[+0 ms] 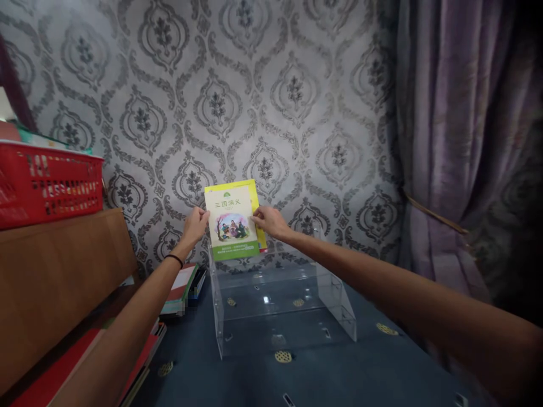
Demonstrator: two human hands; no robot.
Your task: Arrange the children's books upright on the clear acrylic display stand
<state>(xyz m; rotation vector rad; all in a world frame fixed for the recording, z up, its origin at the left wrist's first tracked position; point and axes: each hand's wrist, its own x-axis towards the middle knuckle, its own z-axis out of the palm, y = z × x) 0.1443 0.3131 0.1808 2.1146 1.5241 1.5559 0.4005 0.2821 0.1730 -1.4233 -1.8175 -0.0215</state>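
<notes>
A book (231, 223) with a cream and green cover and a picture of seated figures is upright between my hands. My left hand (196, 226) pinches its left edge, with a dark band around that wrist. My right hand (270, 221) grips its right edge, fingers closed. Directly behind it shows a yellow book (254, 195), mostly hidden; whether my fingers touch it too, I cannot tell. Both books are at the back top tier of a clear acrylic stepped rack (271, 277). The lower tiers of the rack hold no books.
The rack stands on a dark blue patterned cloth (318, 373). At left are stacked books (182, 288), a red-covered book (55, 367) and a wooden board (63, 288) with a red basket (51, 181) above it. Patterned wallpaper (263, 102) rises behind; a purple curtain (445, 141) hangs at right.
</notes>
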